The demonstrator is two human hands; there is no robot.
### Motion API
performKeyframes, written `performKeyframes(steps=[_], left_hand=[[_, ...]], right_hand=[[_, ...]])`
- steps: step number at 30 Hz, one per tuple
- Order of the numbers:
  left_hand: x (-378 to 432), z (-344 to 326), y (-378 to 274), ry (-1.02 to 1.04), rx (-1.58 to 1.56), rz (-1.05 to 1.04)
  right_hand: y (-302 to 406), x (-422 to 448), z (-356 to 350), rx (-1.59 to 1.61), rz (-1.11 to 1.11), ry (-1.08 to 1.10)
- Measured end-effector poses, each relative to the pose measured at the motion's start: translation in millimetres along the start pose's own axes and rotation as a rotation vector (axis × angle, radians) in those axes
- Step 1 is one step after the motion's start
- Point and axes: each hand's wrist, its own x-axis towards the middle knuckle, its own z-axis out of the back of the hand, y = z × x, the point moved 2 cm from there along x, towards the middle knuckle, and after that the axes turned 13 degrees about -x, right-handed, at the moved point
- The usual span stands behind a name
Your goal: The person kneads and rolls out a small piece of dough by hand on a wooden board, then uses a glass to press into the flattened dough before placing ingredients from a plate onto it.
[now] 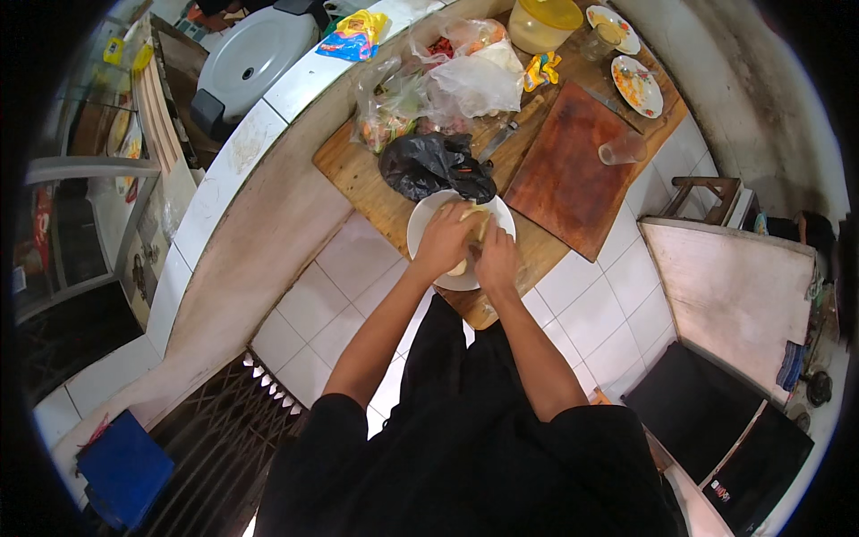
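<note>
Both hands are over a white bowl (pixel 421 218) at the near end of the wooden table. My left hand (pixel 444 240) grips a pale yellow piece of food (pixel 478 216), its exact kind unclear. From the other side my right hand (pixel 498 258) presses curled fingers against the same piece; its thumb and fingertips are partly hidden. Another pale yellow piece (pixel 458 268) lies in the bowl below my left hand. A crumpled black plastic bag (pixel 423 164) touches the bowl's far rim.
A reddish-brown cutting board (pixel 560 168) carries a tipped clear cup (pixel 623 149). One knife (pixel 500 137) lies left of it. Farther back are clear plastic bags (pixel 470 80) of food, a yellow-lidded tub (pixel 543 27) and a used plate (pixel 637 87). A tiled ledge (pixel 255 137) runs along the left.
</note>
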Motion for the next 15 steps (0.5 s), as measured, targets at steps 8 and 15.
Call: performKeyframes(steps=[8,15], left_hand=[[24,-9,17,0.365,0.271,-0.085],[13,-17,41,0.291,0.347,-0.18]], right_hand=[[-29,12,-23,0.013,0.237,-0.089],[-47,41,27,0.177,0.57,0.278]])
